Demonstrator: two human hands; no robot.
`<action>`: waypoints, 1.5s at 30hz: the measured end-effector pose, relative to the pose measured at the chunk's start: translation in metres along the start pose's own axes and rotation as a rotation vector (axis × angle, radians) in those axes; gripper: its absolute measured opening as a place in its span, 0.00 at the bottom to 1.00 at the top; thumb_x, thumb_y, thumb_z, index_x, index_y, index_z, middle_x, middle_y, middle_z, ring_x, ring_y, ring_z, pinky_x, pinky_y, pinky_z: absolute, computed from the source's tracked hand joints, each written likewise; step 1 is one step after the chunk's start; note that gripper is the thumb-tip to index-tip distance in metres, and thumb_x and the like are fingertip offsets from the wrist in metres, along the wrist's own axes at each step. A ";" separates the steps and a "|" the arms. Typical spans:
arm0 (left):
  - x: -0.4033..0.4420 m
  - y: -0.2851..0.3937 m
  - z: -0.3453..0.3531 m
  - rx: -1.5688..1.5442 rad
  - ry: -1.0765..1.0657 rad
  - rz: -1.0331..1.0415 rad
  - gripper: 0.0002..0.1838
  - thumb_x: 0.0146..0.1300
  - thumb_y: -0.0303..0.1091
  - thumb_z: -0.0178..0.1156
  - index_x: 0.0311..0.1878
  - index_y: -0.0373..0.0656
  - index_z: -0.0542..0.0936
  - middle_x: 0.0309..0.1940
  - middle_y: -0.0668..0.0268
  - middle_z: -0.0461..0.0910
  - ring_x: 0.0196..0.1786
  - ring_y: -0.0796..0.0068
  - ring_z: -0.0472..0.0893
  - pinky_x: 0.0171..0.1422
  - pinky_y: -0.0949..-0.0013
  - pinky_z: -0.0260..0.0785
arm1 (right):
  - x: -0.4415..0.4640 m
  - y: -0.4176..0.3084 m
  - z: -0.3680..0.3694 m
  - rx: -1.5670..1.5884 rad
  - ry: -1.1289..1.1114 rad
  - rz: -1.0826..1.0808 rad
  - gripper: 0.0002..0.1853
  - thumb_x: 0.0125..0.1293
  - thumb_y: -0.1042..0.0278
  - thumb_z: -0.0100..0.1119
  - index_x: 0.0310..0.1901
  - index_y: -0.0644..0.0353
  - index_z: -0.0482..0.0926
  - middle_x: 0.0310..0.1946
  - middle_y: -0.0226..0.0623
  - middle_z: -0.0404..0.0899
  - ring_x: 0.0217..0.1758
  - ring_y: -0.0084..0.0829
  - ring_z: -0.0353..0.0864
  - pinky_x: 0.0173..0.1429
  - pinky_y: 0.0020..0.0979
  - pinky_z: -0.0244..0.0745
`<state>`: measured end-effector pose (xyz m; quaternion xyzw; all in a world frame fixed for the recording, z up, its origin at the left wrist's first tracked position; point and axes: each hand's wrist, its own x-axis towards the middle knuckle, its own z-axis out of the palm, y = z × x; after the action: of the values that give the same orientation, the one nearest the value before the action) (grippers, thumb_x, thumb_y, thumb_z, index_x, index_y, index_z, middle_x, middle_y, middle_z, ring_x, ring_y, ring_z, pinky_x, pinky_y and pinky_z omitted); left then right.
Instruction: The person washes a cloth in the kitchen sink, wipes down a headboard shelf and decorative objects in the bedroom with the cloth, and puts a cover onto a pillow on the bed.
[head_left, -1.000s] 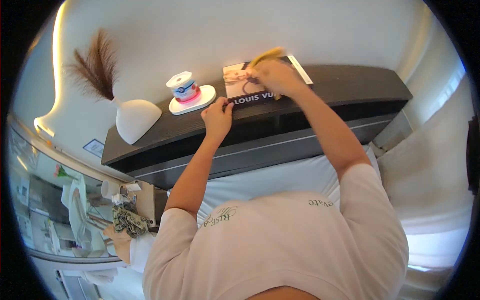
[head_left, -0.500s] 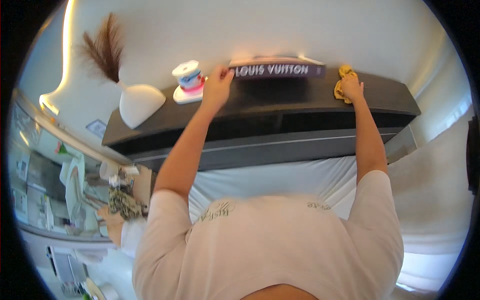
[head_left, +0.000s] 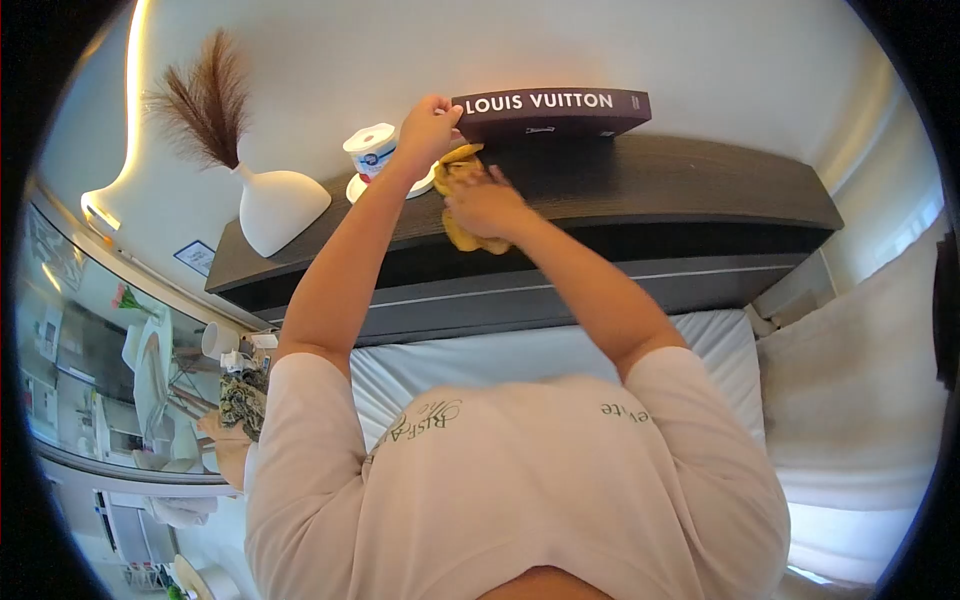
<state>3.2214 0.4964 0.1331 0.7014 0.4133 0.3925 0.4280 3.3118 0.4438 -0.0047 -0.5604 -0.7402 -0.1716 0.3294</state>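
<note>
A thick dark book [head_left: 560, 103] with "LOUIS VUITTON" on its spine is raised above the dark wooden ledge [head_left: 690, 180], so its lower face shows. My left hand [head_left: 430, 130] grips the book's left end, fingers closed on the corner. Below it, my right hand [head_left: 487, 203] presses a yellow cloth [head_left: 462, 236] onto the ledge, fingers partly spread over it. Just left of the cloth, a white cup-shaped container [head_left: 371, 150] with a blue label stands on a white base, partly hidden by my left forearm.
A white vase [head_left: 282, 212] with brown plumes [head_left: 205, 105] stands at the ledge's left end. In front is a bed with a pale sheet [head_left: 480, 370]. A mirror [head_left: 90, 370] fills the left side, and a curtain [head_left: 860, 390] hangs at the right.
My right hand has swept the yellow cloth leftward from the ledge's right end to beneath the book's left end. The book has risen in my left hand. The pink glow on the container has gone.
</note>
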 end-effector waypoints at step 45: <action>-0.031 -0.058 -0.286 0.822 0.820 -0.145 0.36 0.52 0.70 0.52 0.48 0.47 0.81 0.47 0.58 0.80 0.54 0.54 0.76 0.61 0.36 0.50 | -0.129 0.299 -0.202 -0.463 -0.450 0.859 0.31 0.70 0.45 0.33 0.68 0.55 0.56 0.71 0.35 0.53 0.74 0.37 0.50 0.72 0.55 0.37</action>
<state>2.9378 0.5637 0.1660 0.5706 0.7104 0.4092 -0.0482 3.6737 0.3193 0.0199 -0.8939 -0.4392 -0.0557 0.0708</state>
